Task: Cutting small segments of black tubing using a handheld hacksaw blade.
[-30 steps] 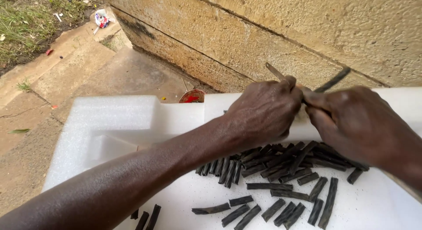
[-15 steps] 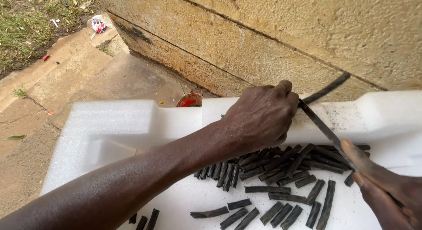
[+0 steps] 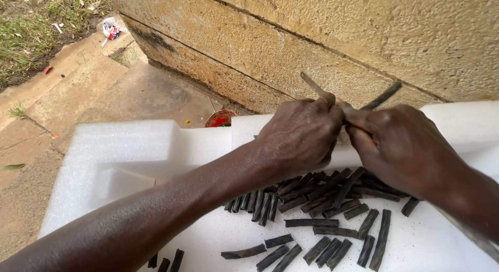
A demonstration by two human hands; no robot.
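Back from the lower right, the right hand point(image 3: 403, 147) meets the left hand point(image 3: 301, 134); both sets of fingers grip a thin dark strip point(image 3: 382, 97) above the white foam slab point(image 3: 125, 157)'s far edge, its middle hidden.

The cut stick pieces point(image 3: 312, 222) are black. They lie on a white foam sheet point(image 3: 130, 147). The stone wall point(image 3: 322, 38) is sandy yellow.

Single head view, close, looking down and forward over white foam sheet point(image 3: 130, 147) toward stone wall point(image 3: 364, 38)
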